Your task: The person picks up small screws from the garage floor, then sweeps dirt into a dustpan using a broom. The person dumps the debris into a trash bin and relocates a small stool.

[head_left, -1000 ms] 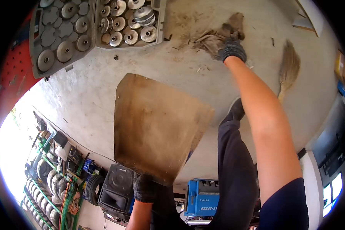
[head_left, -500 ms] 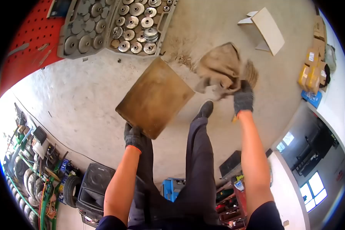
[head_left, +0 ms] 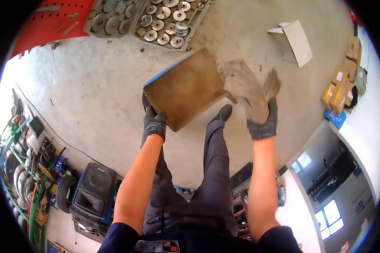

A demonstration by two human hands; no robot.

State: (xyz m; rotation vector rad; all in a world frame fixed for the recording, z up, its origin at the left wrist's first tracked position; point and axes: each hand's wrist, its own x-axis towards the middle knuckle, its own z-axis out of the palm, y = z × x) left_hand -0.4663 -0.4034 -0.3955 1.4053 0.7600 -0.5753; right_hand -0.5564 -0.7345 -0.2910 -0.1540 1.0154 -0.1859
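Observation:
My left hand, in a dark knit glove, is closed on the near left corner of a brown, stained rectangular panel. A blue strip shows along the panel's upper left edge. My right hand, gloved the same way, grips a dusty tan cloth, which stretches up and left towards the panel. A straw whisk broom sticks up from the same hand, bristles pointing away from me. The cloth's far end is blurred and lies close to the panel's right side; whether they touch I cannot tell.
An open case of metal cup-shaped discs lies at the far side beside a red perforated panel. A pale board stand is on the floor at right. Cardboard boxes line the right wall. A black speaker stands at lower left.
The panel has turned and shifted slightly up and right, showing its blue edge. My right hand has come lower, and the cloth has swung from bunched to stretched out.

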